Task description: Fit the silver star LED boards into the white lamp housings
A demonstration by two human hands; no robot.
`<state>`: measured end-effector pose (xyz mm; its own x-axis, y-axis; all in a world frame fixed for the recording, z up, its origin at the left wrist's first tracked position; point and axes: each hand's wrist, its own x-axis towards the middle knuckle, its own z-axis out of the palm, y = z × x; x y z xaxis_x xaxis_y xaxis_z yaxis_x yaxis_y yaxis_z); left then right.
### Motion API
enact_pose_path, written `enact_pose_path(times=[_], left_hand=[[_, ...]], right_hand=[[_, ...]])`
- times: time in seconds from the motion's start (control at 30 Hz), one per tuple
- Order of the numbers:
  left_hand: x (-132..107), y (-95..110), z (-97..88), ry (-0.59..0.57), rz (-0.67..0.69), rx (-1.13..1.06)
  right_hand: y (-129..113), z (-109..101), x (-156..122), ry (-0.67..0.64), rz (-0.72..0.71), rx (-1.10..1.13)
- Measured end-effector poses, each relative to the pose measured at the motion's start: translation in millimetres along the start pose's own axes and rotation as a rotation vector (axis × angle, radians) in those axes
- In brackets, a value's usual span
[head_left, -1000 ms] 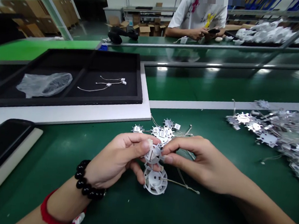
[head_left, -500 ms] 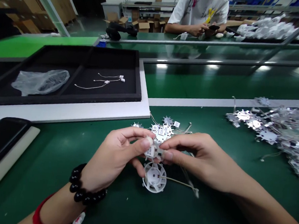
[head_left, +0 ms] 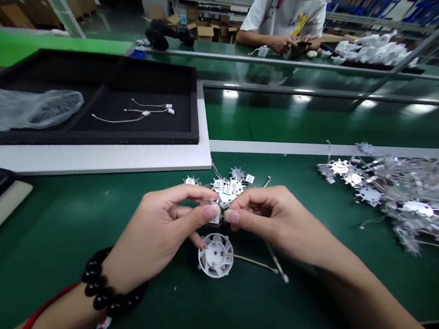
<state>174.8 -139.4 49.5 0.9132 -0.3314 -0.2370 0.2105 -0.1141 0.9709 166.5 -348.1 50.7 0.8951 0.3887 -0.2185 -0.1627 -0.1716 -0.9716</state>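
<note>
Over the middle of the bench, my left hand [head_left: 168,219] pinches a small toothed metal plate [head_left: 215,217] with a white label, mostly covered by fingers. The fingertips of my right hand [head_left: 272,215] are closed at the plate's right side; the exact contact is hidden. A thin cable [head_left: 278,262] trails out below that hand. Just under the hands, a round white fan-like frame [head_left: 214,266] lies flat with its wire running right; a left fingertip is at its upper left rim. Behind the fingers is a small cluster of labelled toothed plates [head_left: 227,188].
On the right lies a large heap of toothed metal plates with wires [head_left: 412,197]. A black tray [head_left: 148,138] at left bears a plastic bag [head_left: 32,107] and several wired connectors [head_left: 145,113]. A black and cream object [head_left: 3,217] sits at the left edge. Across the bench, a person [head_left: 286,22] holds a dark device.
The view has shifted, so the scene sits further left. My right fingertips have curled in more tightly, and the held plate is more hidden. The fan-like frame stays on the bench.
</note>
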Motion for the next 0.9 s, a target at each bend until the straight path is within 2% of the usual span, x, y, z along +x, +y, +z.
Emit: enact_pose_path(times=[0.07, 0.13, 0.3, 0.37, 0.47, 0.63, 0.77, 0.9], left_hand=[[-1, -3, -0.3, -0.052, 0.001, 0.031], [-3, -7, -1.5, -0.092, 0.078, 0.132], [-8, -12, -6.3, -0.046, 0.510, 0.579], [-9, -11, -9.1, -0.082, 0.600, 0.666], [-10, -7, -14.0, -0.136, 0.626, 0.708], [-13, -3, -22.5, -0.194, 0.545, 0.666], [-13, -2, -26.2, -0.198, 0.525, 0.648], [-12, -1, -25.7, -0.268, 0.558, 0.771]], right_hand=[[1, -1, 1, 0.018, 0.002, -0.025], [2, -2, 1, 0.029, 0.009, -0.047], [2, -6, -1, -0.027, 0.038, -0.094], [1, -7, -1, -0.072, 0.048, -0.110], [1, -8, -2, -0.135, 0.082, -0.105], [0, -10, -4, -0.259, 0.148, -0.042], [1, -12, -6, -0.273, 0.168, -0.028], [2, -13, -5, -0.292, 0.209, 0.025]])
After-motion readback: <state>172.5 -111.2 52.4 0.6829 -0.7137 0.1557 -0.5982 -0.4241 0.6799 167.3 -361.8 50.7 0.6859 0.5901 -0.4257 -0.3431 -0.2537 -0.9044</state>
